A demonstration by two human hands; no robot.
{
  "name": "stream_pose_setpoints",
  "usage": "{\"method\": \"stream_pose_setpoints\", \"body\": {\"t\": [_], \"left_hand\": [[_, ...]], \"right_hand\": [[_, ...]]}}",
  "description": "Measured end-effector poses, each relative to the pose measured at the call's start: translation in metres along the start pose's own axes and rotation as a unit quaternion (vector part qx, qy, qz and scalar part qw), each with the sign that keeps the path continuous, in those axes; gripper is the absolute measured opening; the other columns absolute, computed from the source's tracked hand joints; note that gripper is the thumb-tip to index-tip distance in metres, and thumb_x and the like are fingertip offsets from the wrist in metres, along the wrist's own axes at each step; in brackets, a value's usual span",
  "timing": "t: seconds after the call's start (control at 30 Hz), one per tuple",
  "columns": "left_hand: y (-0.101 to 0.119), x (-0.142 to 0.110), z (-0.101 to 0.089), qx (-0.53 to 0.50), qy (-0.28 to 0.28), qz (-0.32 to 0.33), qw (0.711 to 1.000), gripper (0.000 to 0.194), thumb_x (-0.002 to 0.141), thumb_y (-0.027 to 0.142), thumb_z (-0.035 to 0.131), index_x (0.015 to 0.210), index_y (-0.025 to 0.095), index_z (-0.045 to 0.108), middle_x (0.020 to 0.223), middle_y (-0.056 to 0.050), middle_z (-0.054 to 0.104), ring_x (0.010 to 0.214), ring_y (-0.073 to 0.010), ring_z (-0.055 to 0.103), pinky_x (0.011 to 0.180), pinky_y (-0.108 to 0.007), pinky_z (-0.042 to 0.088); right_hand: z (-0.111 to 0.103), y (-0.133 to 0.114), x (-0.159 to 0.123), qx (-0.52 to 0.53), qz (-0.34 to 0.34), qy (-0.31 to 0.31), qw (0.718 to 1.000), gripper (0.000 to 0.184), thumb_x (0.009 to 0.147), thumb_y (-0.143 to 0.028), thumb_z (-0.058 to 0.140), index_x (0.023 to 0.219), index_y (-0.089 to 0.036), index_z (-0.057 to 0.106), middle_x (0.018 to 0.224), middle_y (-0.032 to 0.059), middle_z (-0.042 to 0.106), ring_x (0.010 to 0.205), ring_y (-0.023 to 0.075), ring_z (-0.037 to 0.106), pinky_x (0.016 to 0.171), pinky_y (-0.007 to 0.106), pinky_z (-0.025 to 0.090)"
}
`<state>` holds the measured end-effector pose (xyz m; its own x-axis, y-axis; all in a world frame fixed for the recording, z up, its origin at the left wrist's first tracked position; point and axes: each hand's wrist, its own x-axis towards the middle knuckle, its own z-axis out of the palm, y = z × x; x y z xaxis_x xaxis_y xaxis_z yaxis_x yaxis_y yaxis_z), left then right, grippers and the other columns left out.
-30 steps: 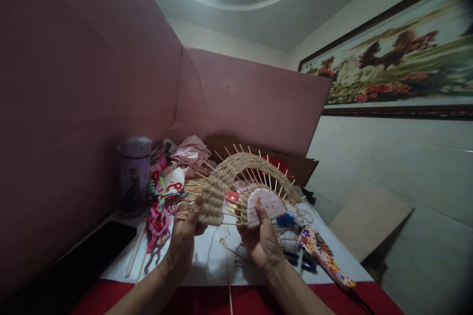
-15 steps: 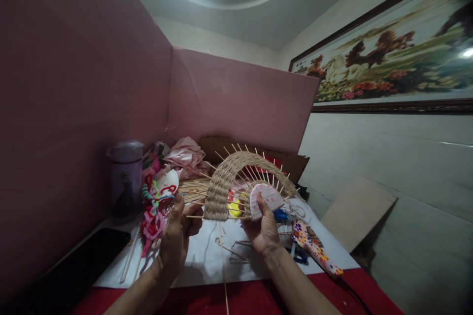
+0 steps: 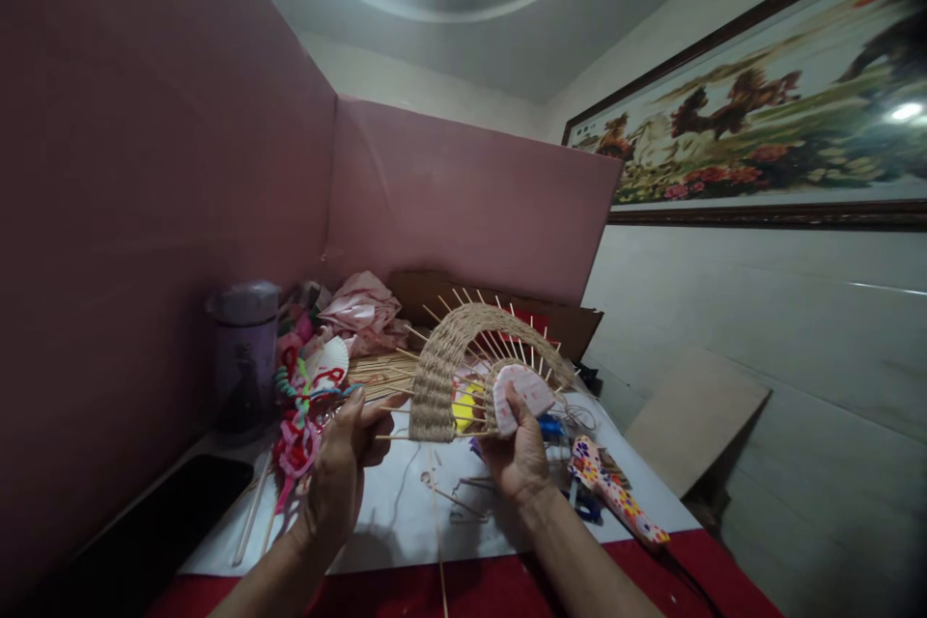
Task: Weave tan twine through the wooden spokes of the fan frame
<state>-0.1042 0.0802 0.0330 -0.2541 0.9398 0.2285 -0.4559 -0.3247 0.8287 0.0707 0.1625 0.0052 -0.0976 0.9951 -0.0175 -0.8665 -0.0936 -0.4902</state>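
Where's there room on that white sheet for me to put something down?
The white sheet is bare in view below the woven arch, between the left hand and the long thin strip. It's crowded left, with bright craft pieces, behind, with thin sticks, and right, around the flowery tool.

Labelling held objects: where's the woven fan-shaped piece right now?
Head view, just below centre: the right hand grips the woven piece by its pale half-disc, with the left hand by the sticks at its left end.
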Motion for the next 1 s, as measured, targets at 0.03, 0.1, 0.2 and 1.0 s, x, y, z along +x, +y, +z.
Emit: {"method": "stream_pose_setpoints", "body": {"t": [0.03, 0.1, 0.2, 1.0], "left_hand": [[0.000, 0.000, 0.000, 0.003, 0.001, 0.001, 1.000, 0.049, 0.078, 0.049, 0.043, 0.085, 0.008, 0.068, 0.050, 0.005, 0.029, 0.048, -0.0084, 0.021, 0.043, -0.023, 0.016], [0.001, -0.001, 0.000, 0.005, 0.009, 0.001, 1.000, 0.050, 0.077, 0.050, 0.043, 0.083, 0.008, 0.069, 0.051, 0.004, 0.031, 0.048, -0.0081, 0.022, 0.043, -0.022, 0.017], [0.001, 0.000, -0.001, 0.012, 0.020, -0.005, 1.000, 0.048, 0.075, 0.051, 0.048, 0.080, 0.009, 0.070, 0.051, 0.004, 0.032, 0.048, -0.0074, 0.024, 0.043, -0.021, 0.018], [0.004, 0.011, -0.006, 0.152, 0.070, 0.129, 0.977, 0.016, 0.057, 0.030, 0.075, 0.065, 0.017, 0.071, 0.063, -0.004, 0.067, 0.066, -0.0168, 0.059, 0.066, -0.028, 0.044]], "right_hand": [[0.000, 0.000, 0.001, 0.002, 0.000, 0.002, 1.000, 0.033, 0.067, -0.019, 0.065, 0.099, -0.017, 0.057, 0.076, 0.0011, 0.070, 0.056, 0.0137, 0.064, 0.040, 0.021, 0.047], [0.000, 0.000, 0.001, 0.003, -0.005, 0.009, 1.000, 0.034, 0.066, -0.019, 0.065, 0.100, -0.018, 0.057, 0.077, 0.0012, 0.070, 0.061, 0.0151, 0.065, 0.045, 0.023, 0.050], [0.003, -0.001, -0.001, 0.009, -0.010, 0.014, 1.000, 0.034, 0.065, -0.019, 0.066, 0.099, -0.018, 0.058, 0.078, 0.0015, 0.071, 0.067, 0.0177, 0.066, 0.052, 0.027, 0.053], [0.009, -0.003, -0.013, -0.065, 0.053, -0.030, 0.996, 0.013, 0.071, -0.025, 0.064, 0.073, -0.013, 0.059, 0.058, 0.0030, 0.067, 0.047, 0.0131, 0.061, 0.043, 0.022, 0.048]]}}
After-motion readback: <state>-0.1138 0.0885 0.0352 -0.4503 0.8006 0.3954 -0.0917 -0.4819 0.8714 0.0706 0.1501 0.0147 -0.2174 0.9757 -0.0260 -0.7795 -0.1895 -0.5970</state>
